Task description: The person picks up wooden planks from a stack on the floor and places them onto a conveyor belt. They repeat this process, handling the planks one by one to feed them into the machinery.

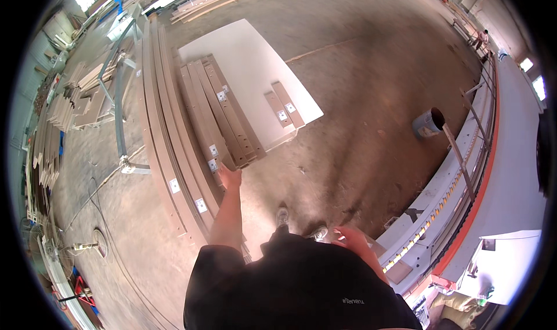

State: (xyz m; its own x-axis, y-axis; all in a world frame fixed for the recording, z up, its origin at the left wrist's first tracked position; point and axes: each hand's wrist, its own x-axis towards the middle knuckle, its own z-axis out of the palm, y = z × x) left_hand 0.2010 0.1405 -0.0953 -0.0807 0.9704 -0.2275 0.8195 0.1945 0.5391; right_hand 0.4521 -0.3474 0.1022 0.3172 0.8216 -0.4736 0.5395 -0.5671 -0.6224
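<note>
My left hand (pixel 230 178) reaches forward to the near end of a brown board (pixel 203 118) in a short stack. Its fingers close on that end, beside a white label (pixel 213 165). The stacked boards have small holes and lie partly over a large white sheet (pixel 249 51). My right hand (pixel 351 238) hangs low near my right side, its fingers curled. Something small and pale shows at its fingertips, too small to name. Two short brown boards (pixel 284 105) with labels lie on the white sheet.
Long brown boards (pixel 165 109) run along the left beside a metal frame (pixel 119 109). A metal bucket (pixel 428 123) stands right of centre. A long machine with an orange edge (pixel 478 205) fills the right. A cable (pixel 110 237) crosses the left floor. Another person (pixel 481 39) is far right.
</note>
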